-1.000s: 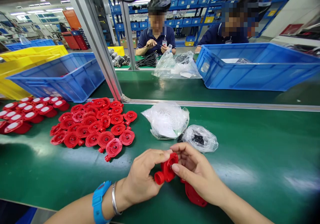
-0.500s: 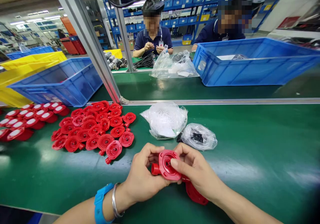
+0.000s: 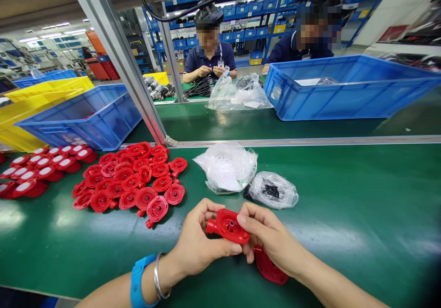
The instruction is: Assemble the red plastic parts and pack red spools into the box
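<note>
Over the front of the green table, a red plastic housing [image 3: 228, 226] with a round recess and a short side spout is held between both hands. My left hand [image 3: 198, 239] grips its left side, thumb along the lower edge and fingers behind. On the right edge, my right hand [image 3: 267, 230] pinches it with the thumb on top; its other fingers are partly hidden. Partly behind my right hand, a second red part [image 3: 270, 267] lies on the table. Many similar red housings [image 3: 146, 198] are spread to the left, recesses facing up.
A clear bag of white pieces [image 3: 225, 168] and a bag with black pieces [image 3: 274, 189] lie ahead. Red parts with white discs [image 3: 51, 171] sit far left. Blue bins [image 3: 79, 124] and a metal post [image 3: 120, 60] stand behind. Two co-workers [image 3: 210, 60] sit across.
The held housing has tilted flatter, its face turned more upward. My right thumb has shifted from the centre of the recess to the right edge.
</note>
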Motion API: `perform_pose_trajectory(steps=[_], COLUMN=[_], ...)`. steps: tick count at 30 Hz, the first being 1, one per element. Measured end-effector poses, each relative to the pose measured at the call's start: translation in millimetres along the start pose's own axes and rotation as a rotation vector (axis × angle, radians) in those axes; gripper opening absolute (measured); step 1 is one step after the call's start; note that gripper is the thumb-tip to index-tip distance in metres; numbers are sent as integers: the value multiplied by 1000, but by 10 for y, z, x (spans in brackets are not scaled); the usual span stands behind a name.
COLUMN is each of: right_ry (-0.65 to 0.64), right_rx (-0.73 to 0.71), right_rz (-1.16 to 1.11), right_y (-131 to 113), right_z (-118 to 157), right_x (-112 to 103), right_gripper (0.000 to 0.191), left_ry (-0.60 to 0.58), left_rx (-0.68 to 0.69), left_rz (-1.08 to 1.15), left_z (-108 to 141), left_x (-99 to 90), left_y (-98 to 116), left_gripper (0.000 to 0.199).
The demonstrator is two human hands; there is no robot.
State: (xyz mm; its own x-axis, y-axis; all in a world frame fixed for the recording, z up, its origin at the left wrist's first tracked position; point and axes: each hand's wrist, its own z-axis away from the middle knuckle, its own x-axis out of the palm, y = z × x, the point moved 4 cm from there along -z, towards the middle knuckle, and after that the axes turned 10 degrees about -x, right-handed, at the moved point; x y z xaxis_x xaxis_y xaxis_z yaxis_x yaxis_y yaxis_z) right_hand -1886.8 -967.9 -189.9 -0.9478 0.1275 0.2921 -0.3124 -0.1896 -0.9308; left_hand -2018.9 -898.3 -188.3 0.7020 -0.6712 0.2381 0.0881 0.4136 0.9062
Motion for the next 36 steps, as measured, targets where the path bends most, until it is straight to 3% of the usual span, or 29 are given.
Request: perform_pose_trajectory(steps=[3,9,12,17,20,24,28,30,33,36], right_ry=[-23,-74,-67,-15,62,263,348,290,81,-91], right_rx=[18,4,-24,-126,-279,-450,-539,-534,-445,-303], right_rz=[34,165,223,466,737,1013,1179,1232,1331,1390], right_y=[24,35,54,41,-99,-343,-473,-504,-536,-530], right_z=[8,24,35,23,35,88,93,82,89,137], right_x=[4,17,12,-28,-115,-328,-506,-553,-565,-553], right_gripper=[50,52,49,41,39,39,33,32,31,31], left_ry=[30,158,218,94,99,296,556,649,761,765], left_rx=[123,552,652,659,592,478,392,359,316,384], left_rz=[-154,-524,-636,-861,-1019,-1310,-1484,-1526,-1563,-1529], left_z=[18,157,202,161,48,-206,-424,-477,-476,-387], left_x=[2,18,28,69,-28,-315,-631,-756,-875,-812], left_y=[-26,21,63,163,200,236,336,397,472,496], left_gripper=[59,52,52,61,58,50,50,48,45,52])
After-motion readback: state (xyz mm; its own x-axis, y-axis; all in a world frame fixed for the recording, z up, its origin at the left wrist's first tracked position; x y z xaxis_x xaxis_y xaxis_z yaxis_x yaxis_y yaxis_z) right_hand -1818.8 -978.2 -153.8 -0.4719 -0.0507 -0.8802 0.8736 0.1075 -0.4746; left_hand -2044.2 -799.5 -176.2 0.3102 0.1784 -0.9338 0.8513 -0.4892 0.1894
